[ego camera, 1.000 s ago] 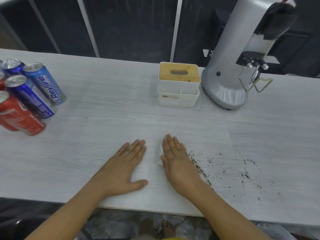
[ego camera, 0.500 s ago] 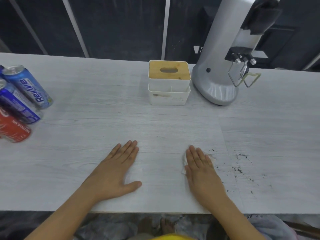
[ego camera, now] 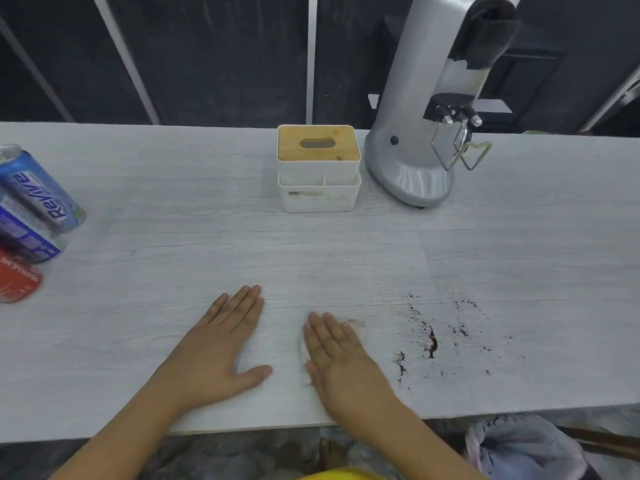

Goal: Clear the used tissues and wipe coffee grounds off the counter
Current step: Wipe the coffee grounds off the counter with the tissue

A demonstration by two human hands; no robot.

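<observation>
My right hand (ego camera: pixel 339 362) lies flat on the white wood-grain counter (ego camera: pixel 207 244) near its front edge, pressing down a white tissue (ego camera: pixel 302 348). Only the tissue's edges show, beside my fingers and at their tips. Dark coffee grounds (ego camera: pixel 431 341) lie scattered and streaked on the counter to the right of that hand. My left hand (ego camera: pixel 214 348) rests flat beside it on the left, fingers apart, with nothing under it.
A white tissue box with a bamboo lid (ego camera: pixel 318 147) stands at the back centre. A silver coffee grinder (ego camera: pixel 415 150) stands to its right. Several drink cans (ego camera: pixel 41 195) stand at the left edge. A plastic bag (ego camera: pixel 519 445) hangs below the counter's front right.
My right hand slid right with the tissue, then back left toward my left hand, leaving streaks of grounds to its right. My left hand has stayed flat in place.
</observation>
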